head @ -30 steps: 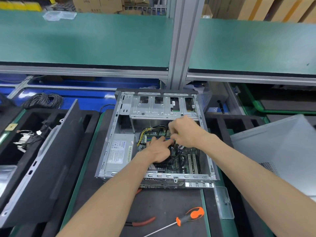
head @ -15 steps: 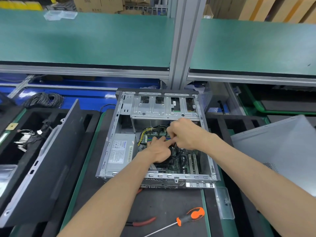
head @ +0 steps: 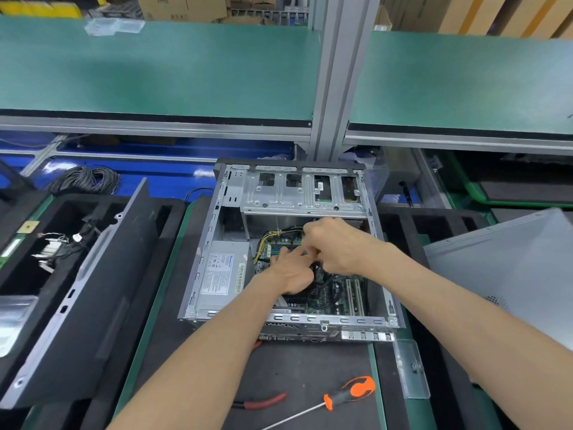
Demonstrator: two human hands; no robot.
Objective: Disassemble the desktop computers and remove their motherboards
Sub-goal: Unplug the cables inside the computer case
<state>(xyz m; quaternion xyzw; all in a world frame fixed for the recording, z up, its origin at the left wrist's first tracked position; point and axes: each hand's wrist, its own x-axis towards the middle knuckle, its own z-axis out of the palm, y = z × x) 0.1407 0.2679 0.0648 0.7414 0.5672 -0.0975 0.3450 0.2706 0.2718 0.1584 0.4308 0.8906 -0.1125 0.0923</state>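
An open grey steel desktop case (head: 291, 243) is seen lying on its side at the centre of the frame, and the green motherboard (head: 335, 296) is still seated on its floor, beside the silver boxed power supply (head: 221, 274) in the case's left half. Both hands are sunk into the middle of the case: the left hand (head: 290, 270) is laid over the board with its fingers extended toward the far side, while the right hand (head: 333, 246) is curled, fingertips drawn together as if a connector or cable were pinched — what is actually held cannot be made out. A bundle of yellow and black wires (head: 269, 240) is arched just left of the fingers. The risk is judged to lie in the pull: a latched plug tugged at an angle could be torn from its socket, or the board flexed under the bracing hand. An orange-handled screwdriver (head: 347, 395) and red-handled pliers (head: 260, 403) are left at the lower centre, untouched.
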